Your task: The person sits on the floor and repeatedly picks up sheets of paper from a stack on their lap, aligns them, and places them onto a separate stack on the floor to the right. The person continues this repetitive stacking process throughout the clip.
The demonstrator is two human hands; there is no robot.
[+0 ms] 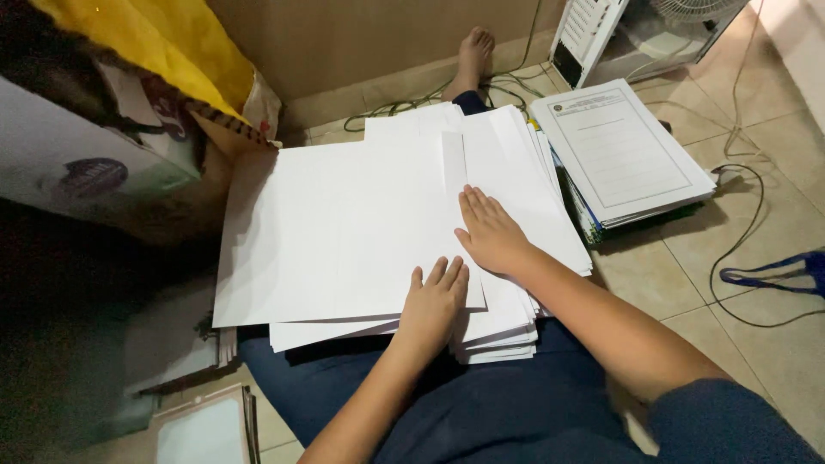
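A stack of blank white sheets (344, 232) is seen lying across the person's lap, above the dark blue trousers (498, 412). The left hand (434, 301) is laid flat on the near edge of the top sheet, fingers together, nothing pinched. The right hand (491, 232) is pressed palm-down on the stack just to the right, fingers slightly spread. A second pile of printed forms (620, 150) is noted on the tiled floor (756, 258), far right.
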